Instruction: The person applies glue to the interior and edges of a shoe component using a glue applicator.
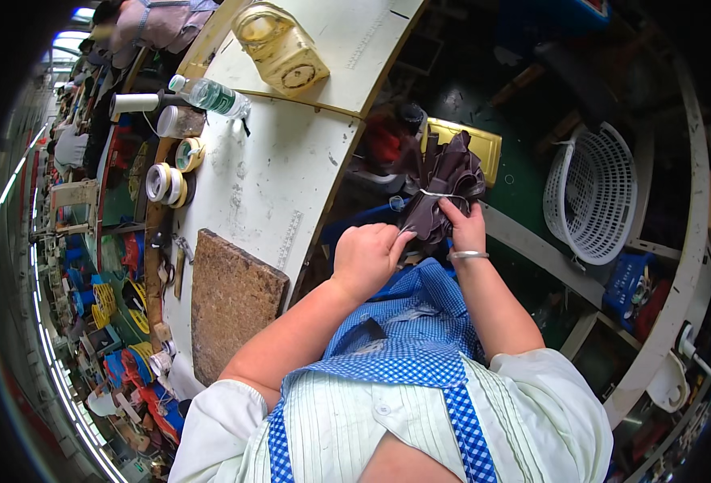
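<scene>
A bundle of dark brown, leather-like pieces [454, 173] hangs over my lap, beside the table edge. A thin white tie [442, 194] runs around its middle, and the loose ends fan out above it. My right hand [466, 227], with a silver bangle at the wrist, grips the bundle from the right, its fingers just below the tie. At the lower left of the bundle my left hand [369, 256] is closed in a pinch, thumb and fingertips at the edge of the pieces. Whether a strand of the tie is also in that pinch is too small to tell.
On the white table [291, 161] to my left are a brown slab [234, 302], tape rolls [162, 183], a clear bottle [214, 98] and a yellowed container [287, 52]. A white basket [593, 193] and a blue crate [630, 286] stand right. A yellow lid-like panel [484, 149] lies behind the bundle.
</scene>
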A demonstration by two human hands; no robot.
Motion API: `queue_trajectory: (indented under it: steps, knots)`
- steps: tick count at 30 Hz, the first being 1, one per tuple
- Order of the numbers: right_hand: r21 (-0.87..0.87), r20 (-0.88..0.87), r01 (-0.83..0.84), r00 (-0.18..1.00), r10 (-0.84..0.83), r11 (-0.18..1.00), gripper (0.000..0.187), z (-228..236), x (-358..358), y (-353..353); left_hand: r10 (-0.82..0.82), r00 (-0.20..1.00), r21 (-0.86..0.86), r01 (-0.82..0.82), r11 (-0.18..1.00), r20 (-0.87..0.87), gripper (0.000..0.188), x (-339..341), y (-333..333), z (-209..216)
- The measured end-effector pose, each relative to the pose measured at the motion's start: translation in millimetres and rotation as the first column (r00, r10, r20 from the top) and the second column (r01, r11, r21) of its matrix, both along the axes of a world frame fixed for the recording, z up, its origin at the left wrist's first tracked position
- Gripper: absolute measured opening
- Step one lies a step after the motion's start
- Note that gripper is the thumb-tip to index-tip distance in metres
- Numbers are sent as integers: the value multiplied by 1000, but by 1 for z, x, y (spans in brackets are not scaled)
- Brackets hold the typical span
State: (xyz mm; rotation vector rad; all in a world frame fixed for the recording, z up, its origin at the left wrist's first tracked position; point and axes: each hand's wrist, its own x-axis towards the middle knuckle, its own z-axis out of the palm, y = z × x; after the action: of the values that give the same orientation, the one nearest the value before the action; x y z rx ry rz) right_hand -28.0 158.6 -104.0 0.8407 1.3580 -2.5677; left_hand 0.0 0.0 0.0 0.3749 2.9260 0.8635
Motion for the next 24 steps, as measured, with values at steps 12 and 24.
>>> queue_trajectory:
  steps: [12,24]
  knots:
    - [347,395,-33,912,-114,937,67,-132,-28,6,409,901,296,-433,851,143,12,41,-51,15]
    - [719,636,-600,366,680,-349,56,-234,-158,-140,604,401,210,-908,364,689,14,166,-56,-24]
